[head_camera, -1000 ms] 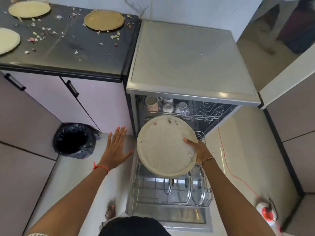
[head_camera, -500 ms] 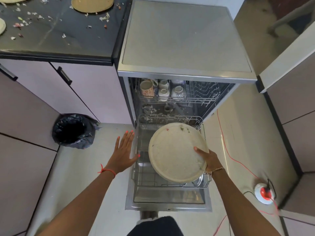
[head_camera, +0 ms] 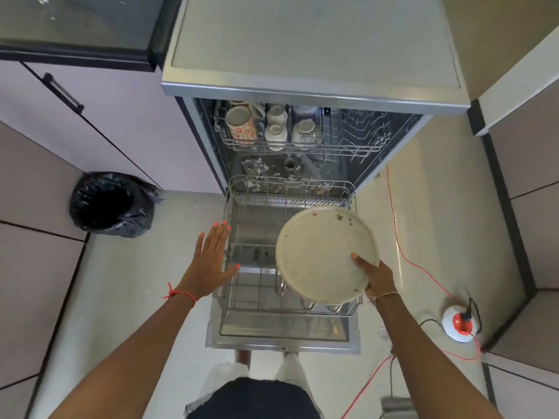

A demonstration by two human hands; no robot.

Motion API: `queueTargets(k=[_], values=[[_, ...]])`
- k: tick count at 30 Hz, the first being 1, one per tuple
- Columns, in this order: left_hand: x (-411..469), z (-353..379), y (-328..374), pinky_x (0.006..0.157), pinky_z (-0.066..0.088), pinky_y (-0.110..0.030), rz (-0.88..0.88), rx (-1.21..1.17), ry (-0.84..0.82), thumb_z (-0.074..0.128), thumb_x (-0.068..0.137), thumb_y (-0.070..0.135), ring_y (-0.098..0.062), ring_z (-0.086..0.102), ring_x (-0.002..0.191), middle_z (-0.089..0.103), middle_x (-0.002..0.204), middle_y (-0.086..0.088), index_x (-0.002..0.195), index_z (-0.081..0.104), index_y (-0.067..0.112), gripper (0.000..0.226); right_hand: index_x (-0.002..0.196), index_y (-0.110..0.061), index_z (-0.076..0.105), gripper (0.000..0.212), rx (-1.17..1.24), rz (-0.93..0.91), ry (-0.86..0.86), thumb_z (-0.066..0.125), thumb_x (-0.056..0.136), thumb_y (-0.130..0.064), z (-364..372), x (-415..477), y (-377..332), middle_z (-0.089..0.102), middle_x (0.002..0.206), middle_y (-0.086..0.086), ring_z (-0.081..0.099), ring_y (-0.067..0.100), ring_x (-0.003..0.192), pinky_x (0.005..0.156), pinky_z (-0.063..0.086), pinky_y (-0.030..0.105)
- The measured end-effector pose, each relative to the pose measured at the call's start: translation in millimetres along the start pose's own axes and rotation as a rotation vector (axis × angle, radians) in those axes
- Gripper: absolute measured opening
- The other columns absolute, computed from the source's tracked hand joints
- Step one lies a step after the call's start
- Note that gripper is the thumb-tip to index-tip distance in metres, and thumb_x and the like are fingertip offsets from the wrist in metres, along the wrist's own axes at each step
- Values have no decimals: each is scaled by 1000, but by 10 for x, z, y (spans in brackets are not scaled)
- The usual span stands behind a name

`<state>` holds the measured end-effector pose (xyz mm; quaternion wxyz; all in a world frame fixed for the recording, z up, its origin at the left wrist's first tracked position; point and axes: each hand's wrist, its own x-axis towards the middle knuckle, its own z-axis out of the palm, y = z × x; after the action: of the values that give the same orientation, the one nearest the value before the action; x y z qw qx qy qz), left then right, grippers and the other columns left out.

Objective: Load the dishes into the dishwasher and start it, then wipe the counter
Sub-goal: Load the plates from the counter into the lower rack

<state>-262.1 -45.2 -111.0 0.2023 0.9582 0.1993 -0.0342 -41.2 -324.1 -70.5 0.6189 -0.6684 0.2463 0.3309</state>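
Thumb of my right hand lies across the face of the plate, and the other fingers are curled under its near rim, out of sight, so that hand alone carries it. The plate hangs tilted over the front right part of the lower rack, not yet slotted in, with a few food scraps near its far edge. Something steel stands in the rack beneath it, too hidden to name.

My left hand is flat, fingers straight and close together, thumb out, holding nothing. It sits at the rack's left rim; I cannot tell whether it touches the wire.

Further out, the rack is drawn forward over the lowered door of the dishwasher. The upper rack already has mugs along its left side, and its right side is bare wire. Bits of debris lie on the tub floor.

By my reckoning, loading is partway: cups in, this plate next. Only a corner of the worktop shows, flecked with crumbs, so I cannot say what dishes remain there. Closing the door, starting the machine and wiping are all left to do.
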Motion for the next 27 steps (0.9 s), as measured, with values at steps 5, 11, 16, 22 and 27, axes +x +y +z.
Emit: queueTargets(k=[5,11,16,22,27], values=[[330,343,102,116,-2,-44,-39,-10,-14,32,83,57,-12,-10,143,4,157,-5,149,9,8,85,104,1,61,27,17,-76,84,69,79,-2,-112,616,-239,60,104,16,58,29,87,55,57,24],[797,944,-79,117,-7,-39,-82,-33,-74,31,81,60,-16,-12,144,-2,158,-5,150,7,8,90,87,-6,61,16,-59,-225,222,72,76,-4,-52,1499,-374,60,79,7,53,20,68,48,50,14],[1068,1306,-350,115,-9,-38,-137,-50,-116,62,87,36,-18,-13,143,-5,156,-3,150,7,9,87,82,-4,60,12,-122,-316,293,69,76,1,49,2218,-265,55,55,-7,44,11,54,52,41,21],[1125,1685,-894,113,-17,-28,-179,39,-175,43,79,53,-16,-8,144,3,157,-6,149,12,5,90,82,-10,63,14,-307,-432,361,70,71,-4,89,2829,-176,53,74,5,43,16,63,60,37,27],[1169,1907,-1142,115,-9,-39,-220,56,-220,63,87,34,-22,-8,144,-1,157,-11,148,11,0,87,83,-3,66,15,-411,-472,338,70,69,-9,141,3125,-184,51,74,4,40,16,63,53,35,21]])
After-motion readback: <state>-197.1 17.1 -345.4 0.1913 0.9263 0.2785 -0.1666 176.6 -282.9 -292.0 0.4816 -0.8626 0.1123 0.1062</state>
